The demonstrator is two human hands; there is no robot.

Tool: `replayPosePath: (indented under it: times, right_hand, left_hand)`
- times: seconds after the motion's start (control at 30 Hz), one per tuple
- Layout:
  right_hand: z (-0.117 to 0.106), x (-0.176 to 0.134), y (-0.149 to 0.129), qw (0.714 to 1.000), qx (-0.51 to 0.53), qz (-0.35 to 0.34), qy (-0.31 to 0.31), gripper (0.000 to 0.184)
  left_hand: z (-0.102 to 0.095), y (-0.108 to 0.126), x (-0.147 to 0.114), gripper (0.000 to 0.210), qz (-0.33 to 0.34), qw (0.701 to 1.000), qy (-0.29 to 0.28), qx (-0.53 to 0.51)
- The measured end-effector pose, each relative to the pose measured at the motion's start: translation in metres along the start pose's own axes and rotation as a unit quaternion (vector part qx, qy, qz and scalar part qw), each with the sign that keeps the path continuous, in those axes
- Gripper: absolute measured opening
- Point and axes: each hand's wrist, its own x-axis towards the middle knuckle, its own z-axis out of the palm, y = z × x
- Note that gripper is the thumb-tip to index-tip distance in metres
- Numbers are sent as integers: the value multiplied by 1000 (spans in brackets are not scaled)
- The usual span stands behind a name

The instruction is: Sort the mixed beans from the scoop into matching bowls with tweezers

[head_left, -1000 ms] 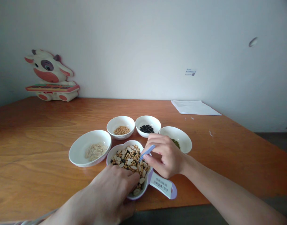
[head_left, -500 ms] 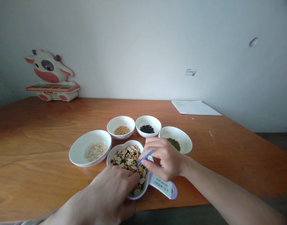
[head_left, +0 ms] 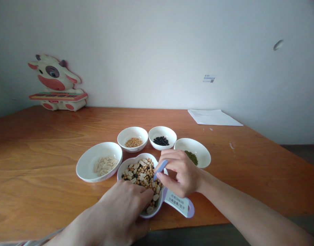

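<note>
Near the table's front edge sits a white and lavender bowl (head_left: 160, 201) with a labelled handle, filled with mixed beans and seeds (head_left: 141, 172): beige round beans, pale flat seeds and some black beans. My left hand (head_left: 128, 205) is closed over its near left rim, with the index finger reaching inside and the thumb low on the outside. My right hand (head_left: 181, 172) pinches small blue-lavender tweezers (head_left: 160, 169) over the bowl's right side. The tweezers' tips reach down to the mix; whether anything is between them I cannot make out.
Around the bowl stand white bowls of pale flat seeds (head_left: 88, 166), beige beans (head_left: 133, 142), black beans (head_left: 161, 140) and green beans (head_left: 191, 157). Papers (head_left: 214, 118) lie at the back right; a cow-shaped toy keyboard (head_left: 56, 83) stands at the back left against the wall.
The tweezers have shifted slightly to the right in my right hand and stand a little steeper. My left hand and the bowls have stayed in place.
</note>
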Motion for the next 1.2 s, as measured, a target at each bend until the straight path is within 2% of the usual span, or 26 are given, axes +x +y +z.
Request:
replayPosePath:
  times: [0.1, 0.27, 0.47, 0.57, 0.77, 1.03, 1.2]
  right_hand:
    - [-1, 0, 0, 1000, -8, 15, 12, 16]
    - [1, 0, 1, 999, -30, 34, -2, 22]
    - [2, 1, -1, 997, -40, 56, 20, 28]
    - [2, 0, 0, 998, -32, 49, 16, 26]
    - [4, -3, 3, 997, -28, 45, -51, 27]
    - [-1, -3, 1, 999, -4, 16, -47, 21]
    - [-1, -7, 5, 997, 0, -17, -70, 16]
  left_hand:
    - [-1, 0, 0, 9, -6, 1000, -6, 6]
    - [0, 1, 0, 9, -12, 1000, -7, 5]
    - [2, 0, 0, 10, -9, 1000, -4, 0]
    - [1, 0, 0, 11, -10, 1000, -10, 0]
    - [1, 0, 1, 11, -5, 1000, -7, -6]
    - [-2, 1, 0, 11, -9, 1000, -9, -1]
    - [-3, 1, 1, 11, -8, 1000, -8, 3]
